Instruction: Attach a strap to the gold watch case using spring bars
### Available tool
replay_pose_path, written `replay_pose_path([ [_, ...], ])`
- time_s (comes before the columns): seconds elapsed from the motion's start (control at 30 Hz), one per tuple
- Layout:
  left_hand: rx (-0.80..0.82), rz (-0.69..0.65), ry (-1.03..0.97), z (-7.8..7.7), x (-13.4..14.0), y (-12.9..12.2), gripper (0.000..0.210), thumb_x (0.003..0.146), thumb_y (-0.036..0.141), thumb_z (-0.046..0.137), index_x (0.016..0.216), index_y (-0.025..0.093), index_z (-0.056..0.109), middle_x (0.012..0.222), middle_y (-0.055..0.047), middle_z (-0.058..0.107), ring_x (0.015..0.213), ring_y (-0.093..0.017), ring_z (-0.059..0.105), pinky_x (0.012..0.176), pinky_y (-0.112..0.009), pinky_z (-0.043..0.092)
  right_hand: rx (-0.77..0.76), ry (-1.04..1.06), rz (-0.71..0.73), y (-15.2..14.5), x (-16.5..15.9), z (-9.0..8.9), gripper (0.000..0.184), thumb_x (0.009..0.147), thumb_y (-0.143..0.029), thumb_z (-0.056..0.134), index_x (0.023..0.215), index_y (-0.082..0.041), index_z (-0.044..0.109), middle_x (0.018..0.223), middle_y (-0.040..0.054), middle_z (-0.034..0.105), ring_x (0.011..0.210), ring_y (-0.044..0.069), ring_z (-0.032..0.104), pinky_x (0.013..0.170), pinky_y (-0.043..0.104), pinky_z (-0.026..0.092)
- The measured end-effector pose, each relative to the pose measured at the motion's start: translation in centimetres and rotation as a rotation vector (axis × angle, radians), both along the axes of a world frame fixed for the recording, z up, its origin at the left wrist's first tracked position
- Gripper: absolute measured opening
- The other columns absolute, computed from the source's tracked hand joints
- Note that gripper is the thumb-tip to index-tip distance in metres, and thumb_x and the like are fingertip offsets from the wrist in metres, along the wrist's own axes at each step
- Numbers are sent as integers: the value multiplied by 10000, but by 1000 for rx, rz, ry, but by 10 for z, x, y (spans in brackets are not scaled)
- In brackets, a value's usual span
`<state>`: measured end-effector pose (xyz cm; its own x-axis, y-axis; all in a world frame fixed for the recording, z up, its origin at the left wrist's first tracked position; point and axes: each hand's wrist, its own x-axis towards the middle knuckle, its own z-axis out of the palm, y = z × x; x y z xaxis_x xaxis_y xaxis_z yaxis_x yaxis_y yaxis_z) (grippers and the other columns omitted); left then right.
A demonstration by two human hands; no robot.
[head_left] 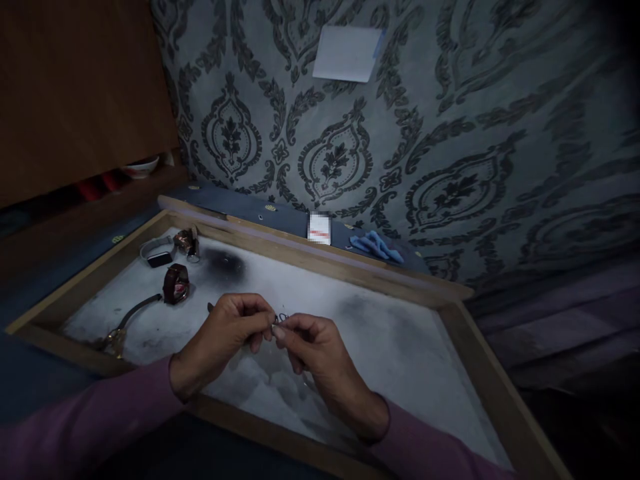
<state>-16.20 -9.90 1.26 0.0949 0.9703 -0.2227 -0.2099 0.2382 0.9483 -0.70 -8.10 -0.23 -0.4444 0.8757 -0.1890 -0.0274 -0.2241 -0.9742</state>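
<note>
- Left hand [240, 321]: thumb and forefinger pinched together on a small metal piece [283, 317].
- Right hand [315, 343]: thumb and fingers pinched on the same piece, fingertips meeting the left's.
- Small metal piece: between both sets of fingertips, above the tray floor; seemingly looped, though dim light and fingers obscure its form.
- Wooden tray [495, 380]: shallow, pale-floored, beneath both hands.
- Contents, all left of the hands: black-faced watch with grey strap [160, 259], dark red watch [176, 285] nearer, gold-toned watch with narrow dark strap [117, 341] nearest the tray's near edge.
- Beyond the hands, outside the tray: white packet [319, 229]; blue cloth [377, 247], farther right.
</note>
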Motion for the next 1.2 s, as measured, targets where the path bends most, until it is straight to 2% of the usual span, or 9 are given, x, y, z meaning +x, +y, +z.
replay_pose_path([
  [0.27, 53, -43, 25, 2, 1, -1, 139, 700, 246, 654, 621, 134, 636, 537, 22, 603, 424, -58, 458, 447, -188, 318, 30, -16, -14, 0, 2, 1, 296, 680, -420, 777, 660, -145, 670, 580, -37, 575, 381, 35, 415, 375, 185, 296],
  [0.53, 27, -59, 25, -2, -1, 1, 95, 714, 209, 652, 651, 137, 651, 540, 27, 607, 426, -52, 481, 434, -175, 294, 36, -11, -5, 1, 3, 1, 310, 696, -438, 758, 658, -149, 656, 571, -42, 568, 362, 29, 402, 367, 187, 263],
  [0.8, 61, -104, 29, 0, -2, 2, 142, 732, 255, 694, 658, 137, 665, 576, 18, 633, 442, -58, 508, 443, -176, 331, 2, 53, 46, 4, 4, -1, 382, 770, -486, 686, 615, -143, 618, 549, -40, 551, 364, 25, 379, 380, 190, 244],
  [1.0, 43, -138, -21, 0, -3, 2, 148, 746, 255, 688, 664, 133, 666, 606, 6, 652, 466, -65, 543, 460, -177, 356, 51, -12, 53, 5, 5, 4, 388, 776, -498, 682, 617, -149, 620, 475, -59, 502, 369, 37, 356, 391, 194, 251],
  [1.2, 2, -150, -101, -2, -4, 2, 191, 765, 293, 683, 674, 126, 665, 626, -10, 660, 484, -78, 565, 483, -188, 383, 54, 3, 50, 5, 6, 4, 366, 771, -482, 691, 625, -153, 622, 522, -48, 552, 368, 32, 367, 381, 187, 259],
])
